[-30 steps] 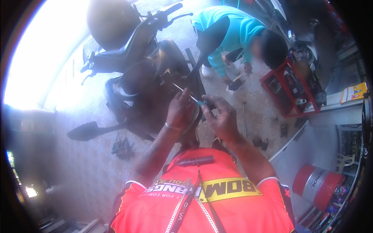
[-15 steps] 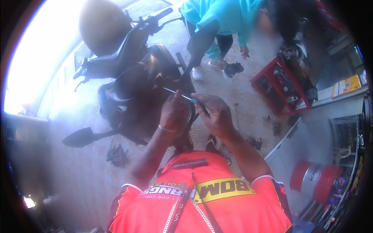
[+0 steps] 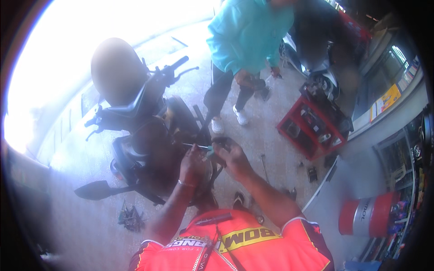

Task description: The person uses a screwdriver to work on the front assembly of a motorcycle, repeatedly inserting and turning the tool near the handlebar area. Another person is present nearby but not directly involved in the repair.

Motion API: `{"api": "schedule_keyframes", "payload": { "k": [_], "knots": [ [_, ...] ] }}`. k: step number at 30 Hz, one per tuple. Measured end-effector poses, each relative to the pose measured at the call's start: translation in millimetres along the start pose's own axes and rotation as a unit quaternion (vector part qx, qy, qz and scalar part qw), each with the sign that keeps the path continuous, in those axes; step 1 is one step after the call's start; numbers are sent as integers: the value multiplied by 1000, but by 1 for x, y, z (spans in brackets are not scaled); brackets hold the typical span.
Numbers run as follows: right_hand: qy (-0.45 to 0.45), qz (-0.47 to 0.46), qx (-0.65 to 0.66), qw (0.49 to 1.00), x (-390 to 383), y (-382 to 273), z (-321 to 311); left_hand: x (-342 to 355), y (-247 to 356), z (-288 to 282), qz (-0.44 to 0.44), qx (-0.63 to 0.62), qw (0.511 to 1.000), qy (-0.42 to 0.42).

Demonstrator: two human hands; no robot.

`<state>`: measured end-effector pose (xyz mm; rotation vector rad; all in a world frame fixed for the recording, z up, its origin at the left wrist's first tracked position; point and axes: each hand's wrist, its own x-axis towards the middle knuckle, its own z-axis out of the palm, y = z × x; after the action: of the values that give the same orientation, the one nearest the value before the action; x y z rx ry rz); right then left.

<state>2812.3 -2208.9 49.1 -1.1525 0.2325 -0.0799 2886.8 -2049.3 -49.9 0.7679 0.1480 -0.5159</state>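
My right hand (image 3: 231, 156) is closed round the teal handle of a screwdriver (image 3: 210, 151). Its thin metal shaft runs left toward the dark motorcycle (image 3: 149, 140). Beside the shaft, my left hand (image 3: 193, 165) is closed, its fingertips pinching near the middle of it. Both hands are close together at the motorcycle's right side. Whether the screwdriver's tip touches the bodywork I cannot tell, as that area is dark and hazy.
A co-worker in a teal top (image 3: 246, 40) stands ahead, holding a dark part (image 3: 260, 86). To the right are a red tool cart (image 3: 312, 128) and a red-and-white drum (image 3: 368, 214). Loose tools (image 3: 131, 217) lie on the floor at left. A mirror (image 3: 95, 190) sticks out nearby.
My view has tilted up, so the motorcycle and hands sit lower in it. The co-worker has straightened up and raised the dark part. My hands keep their hold on the screwdriver.
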Motion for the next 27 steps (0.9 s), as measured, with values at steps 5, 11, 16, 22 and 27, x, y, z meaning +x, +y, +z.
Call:
{"api": "schedule_keyframes", "payload": {
  "k": [5,11,16,22,27],
  "knots": [
    [6,-281,-412,867,-20,-3,15,-21,19,13,-55,-51,997,36],
    [81,100,-20,991,15,-2,12,-25,27,15,-50,-87,994,33],
    [39,98,-96,990,-1,9,11,-31,30,5,-36,-51,996,61],
    [43,-372,-590,716,-32,3,32,-41,47,2,-60,-58,995,53],
    [39,63,-54,996,-6,-3,51,-48,59,3,-56,-70,995,36]
  ]
}}
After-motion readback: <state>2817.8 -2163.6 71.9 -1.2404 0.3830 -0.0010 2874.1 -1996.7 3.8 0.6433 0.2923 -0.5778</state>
